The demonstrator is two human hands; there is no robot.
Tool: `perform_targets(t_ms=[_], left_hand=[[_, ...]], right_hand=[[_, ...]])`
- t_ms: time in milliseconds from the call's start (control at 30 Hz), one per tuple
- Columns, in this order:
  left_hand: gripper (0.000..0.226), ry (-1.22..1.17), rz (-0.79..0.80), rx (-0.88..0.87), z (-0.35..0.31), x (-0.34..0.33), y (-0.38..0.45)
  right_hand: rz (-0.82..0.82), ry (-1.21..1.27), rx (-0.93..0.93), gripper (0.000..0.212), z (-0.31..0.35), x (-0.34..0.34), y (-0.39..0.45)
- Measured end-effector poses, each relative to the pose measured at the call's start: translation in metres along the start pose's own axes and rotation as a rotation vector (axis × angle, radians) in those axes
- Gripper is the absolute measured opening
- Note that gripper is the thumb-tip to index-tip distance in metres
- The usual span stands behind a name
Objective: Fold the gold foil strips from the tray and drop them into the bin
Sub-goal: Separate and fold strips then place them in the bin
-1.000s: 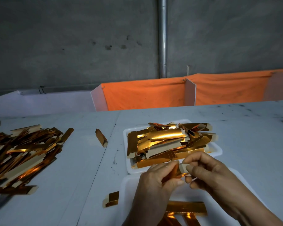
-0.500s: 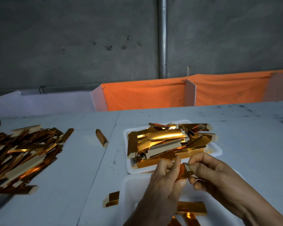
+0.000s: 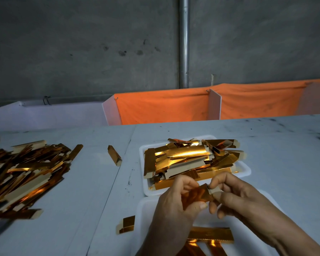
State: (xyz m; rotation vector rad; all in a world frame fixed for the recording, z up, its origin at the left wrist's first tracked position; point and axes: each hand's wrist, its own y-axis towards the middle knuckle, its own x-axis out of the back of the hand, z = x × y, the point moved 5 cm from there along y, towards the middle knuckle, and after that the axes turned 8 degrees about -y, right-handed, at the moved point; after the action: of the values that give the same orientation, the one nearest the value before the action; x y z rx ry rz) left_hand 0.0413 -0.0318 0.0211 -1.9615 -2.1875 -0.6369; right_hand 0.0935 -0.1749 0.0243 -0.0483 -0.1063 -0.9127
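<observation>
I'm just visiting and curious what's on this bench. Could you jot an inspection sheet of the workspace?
Surface: pale grey table with dark smudges and a seam between panels.
Job's things: white tray heaped with gold foil strips; white bin nearest the camera, a few strips inside.
Clutter: large strip pile at left; single pieces and loose on the table.
Hands: left hand and right hand both pinch one strip above the bin.
Cables: nothing seen.
Surroundings: orange cloth over white dividers, concrete wall, metal pipe.
</observation>
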Motion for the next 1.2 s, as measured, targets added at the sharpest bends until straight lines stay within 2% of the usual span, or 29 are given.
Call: perform_targets(t_ms=[267, 433, 567, 633, 800, 933, 1100, 1200], left_hand=[[0.029, 0.085, 0.057, -0.043, -0.004, -0.003, -0.002], [0.033, 0.211, 0.073, -0.116, -0.006, -0.007, -0.003], [0.031, 0.159, 0.032, -0.095, -0.004, -0.003, -0.003], [0.029, 0.125, 0.021, -0.082, -0.003, -0.001, -0.003], [0.029, 0.092, 0.028, -0.081, -0.001, 0.000, -0.003], [0.031, 0.124, 0.060, -0.100, -0.002, -0.003, -0.002], [0.032, 0.141, 0.067, -0.101, -0.001, -0.004, -0.002], [0.031, 0.141, 0.071, -0.087, 0.002, -0.004, -0.001]], right_hand=[[0.010, -0.090, -0.034, 0.005, -0.003, 0.001, 0.000], [-0.051, -0.314, -0.056, 0.025, -0.008, 0.000, 0.001], [-0.038, -0.023, -0.088, 0.011, -0.008, -0.002, 0.002], [-0.018, 0.105, -0.103, 0.018, -0.009, -0.003, 0.002], [0.008, 0.237, -0.160, 0.021, -0.010, -0.006, 0.002], [-0.022, 0.182, -0.208, 0.021, -0.017, -0.005, 0.003], [-0.066, 0.087, -0.187, 0.004, -0.020, -0.002, 0.006], [-0.071, 0.076, -0.171, 0.003, -0.021, -0.001, 0.007]])
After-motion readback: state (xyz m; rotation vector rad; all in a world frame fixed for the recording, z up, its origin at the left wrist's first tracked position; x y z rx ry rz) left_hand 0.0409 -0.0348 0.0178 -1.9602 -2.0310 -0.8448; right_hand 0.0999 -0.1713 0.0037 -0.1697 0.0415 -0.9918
